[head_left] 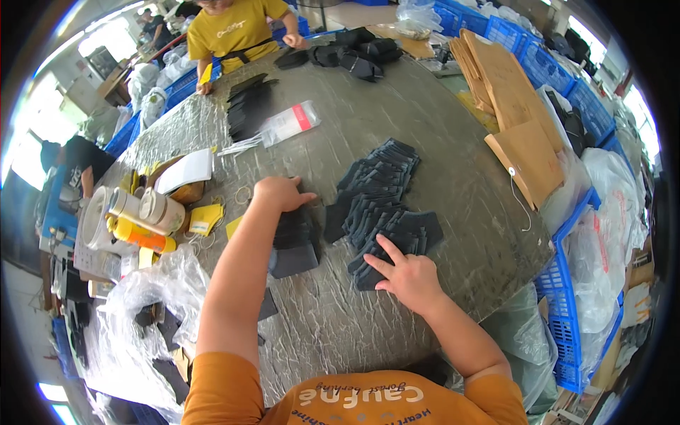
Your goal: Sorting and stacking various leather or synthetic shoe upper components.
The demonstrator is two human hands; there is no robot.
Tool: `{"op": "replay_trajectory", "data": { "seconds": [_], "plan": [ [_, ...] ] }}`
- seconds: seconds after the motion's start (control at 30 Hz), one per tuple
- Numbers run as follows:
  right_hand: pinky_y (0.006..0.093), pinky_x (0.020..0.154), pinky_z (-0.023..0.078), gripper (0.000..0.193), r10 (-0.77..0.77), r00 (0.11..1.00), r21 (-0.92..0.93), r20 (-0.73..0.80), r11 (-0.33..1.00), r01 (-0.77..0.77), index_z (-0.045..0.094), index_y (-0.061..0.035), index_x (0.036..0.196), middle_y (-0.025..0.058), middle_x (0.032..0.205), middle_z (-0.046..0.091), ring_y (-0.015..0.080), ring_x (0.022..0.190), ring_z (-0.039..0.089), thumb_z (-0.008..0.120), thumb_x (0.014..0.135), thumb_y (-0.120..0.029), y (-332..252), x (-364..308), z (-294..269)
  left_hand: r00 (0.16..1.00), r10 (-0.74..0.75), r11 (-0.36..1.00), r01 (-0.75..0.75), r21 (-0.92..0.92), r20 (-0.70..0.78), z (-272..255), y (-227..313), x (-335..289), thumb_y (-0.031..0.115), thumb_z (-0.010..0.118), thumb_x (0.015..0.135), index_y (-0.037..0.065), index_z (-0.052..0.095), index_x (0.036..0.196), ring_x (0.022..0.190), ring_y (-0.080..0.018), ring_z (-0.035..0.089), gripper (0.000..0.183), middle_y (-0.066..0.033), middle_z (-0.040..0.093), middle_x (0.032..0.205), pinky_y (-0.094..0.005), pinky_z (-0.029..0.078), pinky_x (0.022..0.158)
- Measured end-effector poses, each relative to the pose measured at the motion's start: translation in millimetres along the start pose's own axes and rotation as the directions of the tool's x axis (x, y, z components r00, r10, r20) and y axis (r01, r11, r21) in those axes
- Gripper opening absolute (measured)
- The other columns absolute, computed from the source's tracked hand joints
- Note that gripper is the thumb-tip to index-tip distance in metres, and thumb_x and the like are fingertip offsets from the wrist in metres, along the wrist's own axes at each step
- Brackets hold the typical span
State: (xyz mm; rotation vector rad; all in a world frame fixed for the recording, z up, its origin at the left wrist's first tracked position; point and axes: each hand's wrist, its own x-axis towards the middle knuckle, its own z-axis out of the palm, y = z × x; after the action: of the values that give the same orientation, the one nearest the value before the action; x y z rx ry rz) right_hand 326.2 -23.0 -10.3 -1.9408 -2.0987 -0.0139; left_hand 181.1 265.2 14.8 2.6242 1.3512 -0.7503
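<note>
My right hand (412, 282) rests at the near end of a fanned-out row of dark blue-grey cut fabric pieces (382, 180). Its index and middle fingers are stretched apart on the top pieces, and the hand is open. To the left, my left hand (280, 193) lies at the far end of a dark stack of similar flat pieces (294, 248). Two of its fingertips show apart and point right, with nothing visible between them; the other fingers are hidden under the hand. A narrow strip of tabletop separates the stack from the fanned row.
Brown paper sheets (517, 99) lie at the right, beside blue crates (563, 312). Bottles (145, 234) and cups stand at the left near crumpled clear plastic (156, 290). Across the table (453, 170), a person in yellow (237, 32) stands near more dark pieces (248, 106) and a clear packet (287, 124).
</note>
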Motion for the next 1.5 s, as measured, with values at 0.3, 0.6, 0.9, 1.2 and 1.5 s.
{"op": "replay_trajectory", "data": {
  "seconds": [0.3, 0.6, 0.9, 1.2, 1.5],
  "plan": [
    [0.0316, 0.056, 0.048, 0.028, -0.045, 0.856, 0.440, -0.515, 0.843, 0.309, 0.064, -0.0093, 0.098, 0.0093, 0.099, 0.061, 0.0214, 0.059, 0.060, 0.073, 0.071, -0.010, -42.7, -11.3, -108.8, 0.957, -0.026, 0.986, -0.022, -0.164, -0.289, 5.6, 13.9, -110.6, 0.062, 0.049, 0.083, 0.022, 0.034, 0.142, 0.110, -0.0391, 0.056, 0.073, -0.0208, 0.034, 0.144, -0.0439, 0.047, 0.090],
    [0.0335, 0.054, 0.043, 0.010, 0.079, 0.681, 0.556, -0.728, 0.649, 0.519, 0.063, -0.0058, 0.084, 0.0037, 0.075, 0.062, 0.0203, 0.054, 0.055, 0.065, 0.075, -0.005, -87.1, -54.8, -184.3, 0.930, 0.037, 0.989, -0.087, -0.120, -0.366, 122.8, 46.3, -202.4, 0.058, 0.055, 0.081, 0.022, 0.035, 0.142, 0.073, -0.0361, 0.067, 0.074, -0.0293, 0.023, 0.145, -0.0398, 0.054, 0.060],
    [0.0324, 0.052, 0.041, 0.009, -0.046, 0.450, 0.358, -0.892, 0.536, 0.765, 0.062, -0.0057, 0.085, 0.0009, 0.071, 0.062, 0.0182, 0.053, 0.054, 0.060, 0.078, -0.010, -82.4, -115.0, -180.3, 0.953, 0.060, 0.975, -0.120, -0.187, -0.297, 145.8, 64.1, -270.1, 0.061, 0.054, 0.081, 0.020, 0.034, 0.142, 0.077, -0.0365, 0.067, 0.077, -0.0276, 0.021, 0.147, -0.0403, 0.054, 0.061],
    [0.0313, 0.051, 0.038, 0.012, -0.143, 0.172, 0.098, -0.975, 0.417, 0.903, 0.062, -0.0056, 0.087, -0.0020, 0.068, 0.062, 0.0161, 0.053, 0.052, 0.056, 0.081, -0.014, -68.8, -108.0, -191.4, 0.776, -0.066, 0.735, -0.387, -0.556, -0.628, 176.5, 51.7, -292.3, 0.038, 0.060, 0.086, 0.008, 0.042, 0.135, 0.073, -0.0283, 0.067, 0.060, -0.0233, 0.038, 0.140, -0.0336, 0.053, 0.060],
    [0.0321, 0.058, 0.043, 0.013, 0.454, 0.522, 0.307, -0.722, 0.887, -0.346, 0.060, -0.0016, 0.096, 0.0102, 0.073, 0.060, 0.0221, 0.058, 0.052, 0.055, 0.084, -0.004, 21.3, -172.2, -95.1, 0.942, 0.294, -0.845, 0.175, -0.506, -0.165, 189.4, 69.4, -349.4, 0.020, 0.050, 0.093, -0.002, 0.048, 0.122, 0.072, -0.0167, 0.049, 0.037, -0.0067, 0.051, 0.087, -0.0345, 0.045, 0.074]
  ]
}}
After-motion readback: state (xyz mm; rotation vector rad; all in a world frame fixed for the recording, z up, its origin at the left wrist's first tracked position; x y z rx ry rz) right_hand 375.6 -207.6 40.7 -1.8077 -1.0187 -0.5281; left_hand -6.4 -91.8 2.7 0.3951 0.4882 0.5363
